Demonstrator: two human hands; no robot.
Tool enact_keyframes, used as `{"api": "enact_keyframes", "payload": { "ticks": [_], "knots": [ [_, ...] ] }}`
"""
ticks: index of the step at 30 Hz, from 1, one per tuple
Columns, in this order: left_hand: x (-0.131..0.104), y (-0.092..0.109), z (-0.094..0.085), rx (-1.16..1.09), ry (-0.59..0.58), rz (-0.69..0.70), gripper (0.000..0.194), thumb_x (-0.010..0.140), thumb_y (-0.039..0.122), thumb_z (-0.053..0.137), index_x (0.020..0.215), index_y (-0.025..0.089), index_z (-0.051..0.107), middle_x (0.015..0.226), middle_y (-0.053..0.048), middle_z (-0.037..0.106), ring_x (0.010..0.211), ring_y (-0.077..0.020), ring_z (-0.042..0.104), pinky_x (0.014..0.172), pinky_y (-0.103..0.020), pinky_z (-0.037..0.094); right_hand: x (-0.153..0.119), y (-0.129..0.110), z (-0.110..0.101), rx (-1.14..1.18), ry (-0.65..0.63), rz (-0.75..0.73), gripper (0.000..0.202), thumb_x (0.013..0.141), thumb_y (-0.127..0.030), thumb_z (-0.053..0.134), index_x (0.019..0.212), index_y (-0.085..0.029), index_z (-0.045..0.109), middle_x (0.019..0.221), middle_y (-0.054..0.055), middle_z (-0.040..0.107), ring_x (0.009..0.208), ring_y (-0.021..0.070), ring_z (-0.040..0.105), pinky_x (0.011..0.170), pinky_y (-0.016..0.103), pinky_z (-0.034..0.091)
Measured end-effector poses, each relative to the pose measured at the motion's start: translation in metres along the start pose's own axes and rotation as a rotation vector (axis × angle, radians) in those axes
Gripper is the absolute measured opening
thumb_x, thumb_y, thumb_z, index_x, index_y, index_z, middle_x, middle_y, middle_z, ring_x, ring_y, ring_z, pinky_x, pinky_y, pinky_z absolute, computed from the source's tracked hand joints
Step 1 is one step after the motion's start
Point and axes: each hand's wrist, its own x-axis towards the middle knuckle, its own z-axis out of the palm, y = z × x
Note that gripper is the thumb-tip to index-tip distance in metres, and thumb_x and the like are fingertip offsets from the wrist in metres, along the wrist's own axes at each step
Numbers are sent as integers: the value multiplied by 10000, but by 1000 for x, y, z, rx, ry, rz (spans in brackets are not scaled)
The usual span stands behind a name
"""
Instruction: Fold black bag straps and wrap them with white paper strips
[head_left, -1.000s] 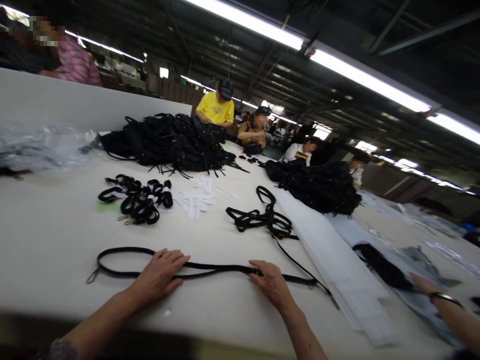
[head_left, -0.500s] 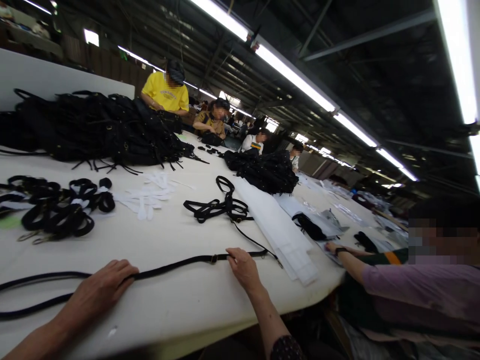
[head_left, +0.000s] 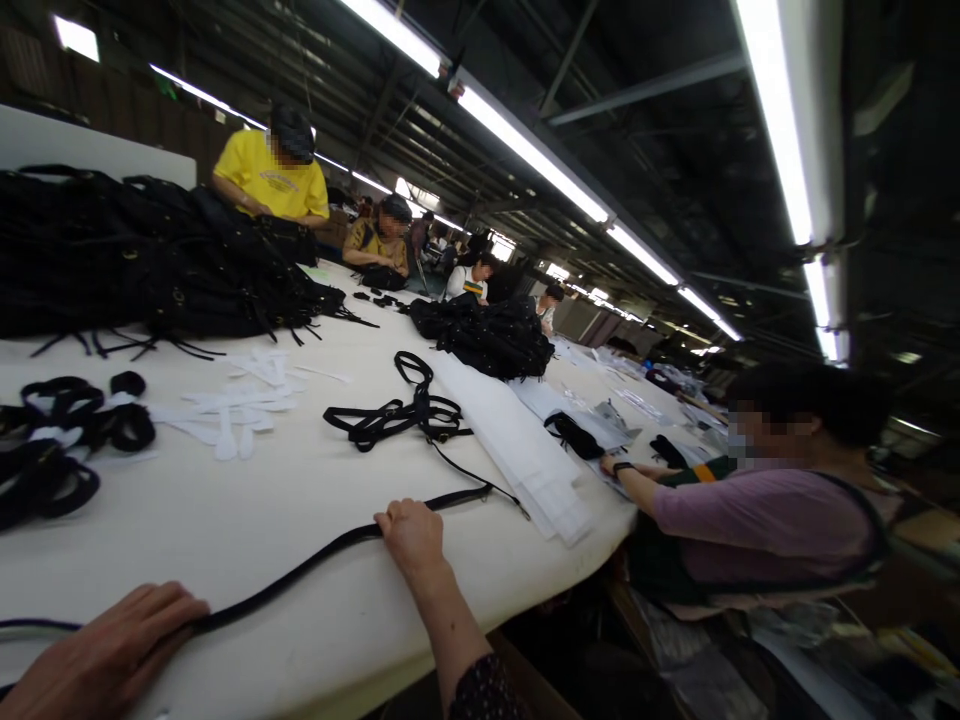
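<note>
A long black strap (head_left: 300,570) lies stretched across the white table (head_left: 300,500), near its front edge. My left hand (head_left: 105,655) rests flat on the strap at the lower left, fingers together. My right hand (head_left: 411,530) presses down on the strap further right, fingers curled over it. The strap's far end with a metal clip (head_left: 487,490) reaches past my right hand toward a stack of white sheets (head_left: 517,450).
A loose tangle of black straps (head_left: 397,415), coiled straps (head_left: 67,430) at left, white paper strips (head_left: 232,400) and heaps of black bags (head_left: 150,260) lie on the table. A person in a purple sleeve (head_left: 750,510) works at my right; others sit farther along.
The view has swung right. Both my hands have slid leftward along the strap, and the strap now runs diagonally. The person at the right has come into full view.
</note>
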Motion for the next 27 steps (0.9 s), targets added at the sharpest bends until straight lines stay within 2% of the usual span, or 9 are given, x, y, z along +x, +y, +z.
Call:
{"api": "enact_keyframes", "payload": {
  "ticks": [4, 7, 9, 11, 15, 19, 22, 24, 27],
  "knots": [
    [3, 14, -26, -3, -154, -17, 184, 922, 389, 544, 1052, 396, 674, 968, 55, 711, 902, -156, 662, 809, -226, 526, -9, -28, 6, 34, 8, -262, 142, 912, -215, 550, 925, -245, 689, 981, 31, 711, 958, 197, 622, 751, 277, 462],
    [12, 32, -47, 47, -289, -59, 216, 959, 327, 479, 1038, 377, 674, 978, 33, 697, 927, -162, 644, 815, -244, 510, -18, -51, 12, 124, 2, -577, 268, 830, -85, 568, 992, -271, 674, 959, 1, 704, 924, 186, 611, 797, 289, 450],
    [16, 43, -55, 67, -327, -92, 256, 977, 277, 429, 1029, 349, 669, 978, 13, 680, 933, -171, 626, 813, -269, 495, -22, -61, 15, 216, -15, -685, 311, 802, -69, 577, 1006, -282, 676, 941, -10, 706, 897, 181, 617, 813, 290, 453],
    [17, 49, -59, 76, -326, -124, 276, 984, 245, 403, 1025, 327, 663, 978, 1, 664, 938, -178, 608, 818, -291, 479, -22, -64, 17, 341, 21, -630, 327, 815, -71, 557, 1036, -282, 676, 972, -5, 711, 926, 178, 623, 839, 285, 466],
    [14, 51, -58, 56, -307, -130, 277, 984, 221, 401, 1039, 308, 658, 986, -9, 654, 946, -185, 585, 824, -305, 456, -9, -49, 14, 611, 164, -266, 294, 865, -141, 539, 1112, -243, 664, 1167, 31, 690, 1106, 182, 605, 969, 294, 465],
    [13, 48, -58, 37, -308, -100, 271, 989, 237, 402, 1036, 304, 660, 978, -10, 655, 933, -180, 582, 817, -299, 449, 8, -31, 3, 591, 135, -40, 269, 925, -275, 500, 1131, -243, 669, 1198, 28, 688, 1091, 186, 630, 957, 306, 474],
    [12, 48, -59, 39, -282, -76, 258, 976, 219, 420, 1009, 298, 664, 965, -8, 658, 913, -173, 585, 788, -283, 450, 15, -28, -4, 363, 10, 6, 298, 916, -345, 522, 1164, -256, 661, 1142, 34, 708, 1034, 210, 653, 896, 328, 487],
    [12, 49, -58, 50, -262, -77, 256, 964, 199, 427, 988, 293, 664, 957, -8, 658, 907, -175, 586, 775, -282, 449, 19, -31, -5, 252, -63, 5, 299, 891, -298, 537, 1160, -258, 663, 1090, 43, 718, 993, 223, 664, 844, 333, 490],
    [13, 52, -57, 75, -254, -76, 263, 962, 185, 414, 965, 283, 658, 938, -8, 656, 900, -180, 586, 769, -286, 446, 24, -46, -2, 211, -88, -49, 284, 867, -192, 507, 1074, -257, 689, 1075, 52, 714, 994, 230, 661, 821, 331, 479]
  ]
}}
